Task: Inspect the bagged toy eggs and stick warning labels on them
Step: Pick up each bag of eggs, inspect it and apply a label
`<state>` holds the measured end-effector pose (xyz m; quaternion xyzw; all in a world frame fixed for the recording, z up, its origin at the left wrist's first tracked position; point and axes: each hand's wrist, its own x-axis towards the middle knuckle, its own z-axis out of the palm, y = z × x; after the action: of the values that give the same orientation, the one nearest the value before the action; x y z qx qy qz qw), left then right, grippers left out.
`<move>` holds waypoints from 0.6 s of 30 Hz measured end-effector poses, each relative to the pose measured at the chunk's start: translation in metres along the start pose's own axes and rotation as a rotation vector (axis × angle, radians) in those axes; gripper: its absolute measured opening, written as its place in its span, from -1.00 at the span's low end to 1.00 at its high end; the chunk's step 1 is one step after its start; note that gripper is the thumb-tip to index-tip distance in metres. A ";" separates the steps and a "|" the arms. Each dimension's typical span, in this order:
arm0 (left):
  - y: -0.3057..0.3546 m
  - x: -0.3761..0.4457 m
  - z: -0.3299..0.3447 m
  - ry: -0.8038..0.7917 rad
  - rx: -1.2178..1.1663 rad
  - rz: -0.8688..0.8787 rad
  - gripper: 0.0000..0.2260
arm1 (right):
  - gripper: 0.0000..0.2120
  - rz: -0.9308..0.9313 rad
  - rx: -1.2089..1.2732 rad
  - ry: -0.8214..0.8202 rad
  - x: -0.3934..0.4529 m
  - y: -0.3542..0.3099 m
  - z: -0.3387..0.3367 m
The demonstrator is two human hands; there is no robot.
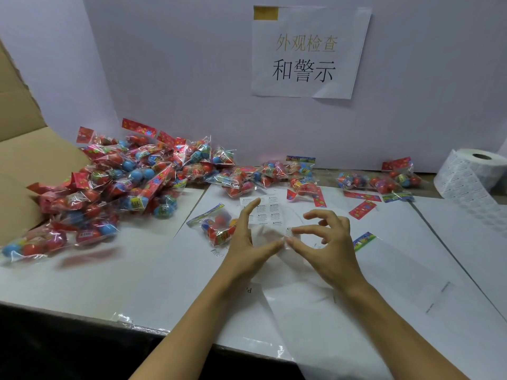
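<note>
Pinching label strip [270,215], left hand [248,242], right hand [327,239], print blurred

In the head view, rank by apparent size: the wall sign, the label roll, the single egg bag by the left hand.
1. wall sign
2. label roll
3. single egg bag; it sits nearer the camera, so 2 versus 3 is unsure.

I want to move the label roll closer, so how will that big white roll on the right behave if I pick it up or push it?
The label roll lies tilted, so a push may make it roll. Its loose tail trails onto the table and would probably flop and unwind when lifted.
</note>
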<state>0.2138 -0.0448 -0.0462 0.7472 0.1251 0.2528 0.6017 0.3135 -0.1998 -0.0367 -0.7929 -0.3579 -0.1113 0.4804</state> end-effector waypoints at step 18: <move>-0.013 0.006 -0.002 -0.068 0.107 0.060 -0.07 | -0.93 -0.180 -0.080 -0.073 -0.003 -0.002 -0.003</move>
<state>0.2192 -0.0370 -0.0568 0.7900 0.0953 0.2383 0.5568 0.3104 -0.2033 -0.0360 -0.7796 -0.4400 -0.1392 0.4233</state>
